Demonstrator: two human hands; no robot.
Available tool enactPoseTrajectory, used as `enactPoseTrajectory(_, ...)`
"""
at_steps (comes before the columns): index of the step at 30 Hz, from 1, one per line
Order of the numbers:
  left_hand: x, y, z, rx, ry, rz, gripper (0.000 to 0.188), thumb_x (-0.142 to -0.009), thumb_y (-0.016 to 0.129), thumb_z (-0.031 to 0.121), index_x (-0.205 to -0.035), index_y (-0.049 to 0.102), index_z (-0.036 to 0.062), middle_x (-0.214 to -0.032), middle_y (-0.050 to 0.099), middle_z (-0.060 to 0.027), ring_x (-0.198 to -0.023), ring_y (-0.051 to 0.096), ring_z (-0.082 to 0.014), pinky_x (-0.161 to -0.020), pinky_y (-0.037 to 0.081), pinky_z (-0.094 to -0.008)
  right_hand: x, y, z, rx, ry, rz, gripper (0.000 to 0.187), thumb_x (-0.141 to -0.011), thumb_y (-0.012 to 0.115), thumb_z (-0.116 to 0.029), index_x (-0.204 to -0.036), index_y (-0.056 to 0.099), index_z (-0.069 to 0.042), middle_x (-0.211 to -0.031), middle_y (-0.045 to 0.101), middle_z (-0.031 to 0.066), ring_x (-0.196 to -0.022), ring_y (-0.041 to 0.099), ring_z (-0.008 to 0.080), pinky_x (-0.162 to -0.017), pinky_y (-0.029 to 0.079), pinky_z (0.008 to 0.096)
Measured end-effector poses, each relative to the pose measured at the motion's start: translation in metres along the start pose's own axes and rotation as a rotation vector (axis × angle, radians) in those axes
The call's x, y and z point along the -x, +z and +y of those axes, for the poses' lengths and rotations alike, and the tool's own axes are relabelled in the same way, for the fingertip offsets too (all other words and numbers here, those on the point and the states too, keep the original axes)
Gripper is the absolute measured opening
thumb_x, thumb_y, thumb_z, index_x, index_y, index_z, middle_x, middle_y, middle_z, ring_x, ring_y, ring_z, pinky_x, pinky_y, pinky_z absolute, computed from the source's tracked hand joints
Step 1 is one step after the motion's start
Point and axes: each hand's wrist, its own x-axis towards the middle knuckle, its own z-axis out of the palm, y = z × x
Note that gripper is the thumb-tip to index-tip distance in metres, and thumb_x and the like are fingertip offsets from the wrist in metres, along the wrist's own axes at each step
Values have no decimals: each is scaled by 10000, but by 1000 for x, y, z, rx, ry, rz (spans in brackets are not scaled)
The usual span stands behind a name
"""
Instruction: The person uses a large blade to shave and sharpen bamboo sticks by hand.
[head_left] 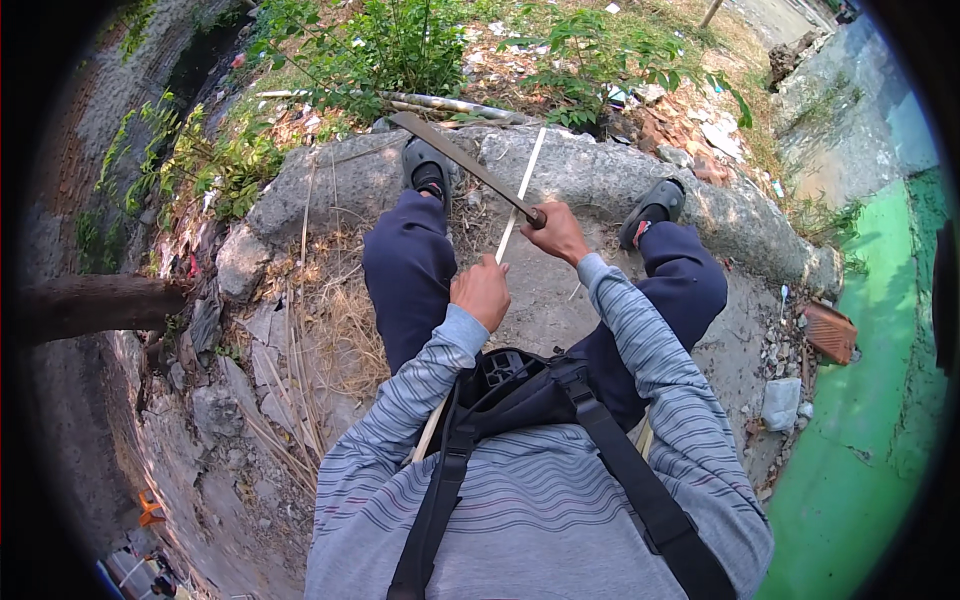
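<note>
The knife (465, 165) crosses the strip (533, 160) beyond the left hand (481, 293). Beyond the ledge (570, 168) stand plants (405, 50); far left, a trunk (100, 305).

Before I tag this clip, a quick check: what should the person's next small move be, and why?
Probably slide the long, dark metal knife along the thin, straight, pale wood-like strip, away from the left hand: the right hand grips the knife, which crosses the strip in view, while the left hand holds the strip close by.
</note>
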Motion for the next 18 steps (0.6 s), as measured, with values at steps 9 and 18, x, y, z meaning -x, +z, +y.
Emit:
enactPoseTrajectory(9, 4, 0, -4, 25, 19, -3, 381, -1077, 458, 318, -1018, 573, -40, -839, 688, -314, -833, 685, -514, -765, 532, -602, -9, -2, 2, 48, 2, -39, 302, -753, 744, -249, -767, 672, 44, -705, 660, 219, -623, 638, 365, -664, 507, 453)
enactPoseTrajectory(18, 10, -16, 6, 50, 48, -5, 370, -1076, 463, 306, -1008, 570, -42, -823, 683, -310, -823, 679, -519, -762, 528, -597, -23, -5, 36, -70, 58, 136, 350, -760, 728, -252, -702, 589, 64, -594, 547, 161, -561, 485, 224, -584, 430, 414)
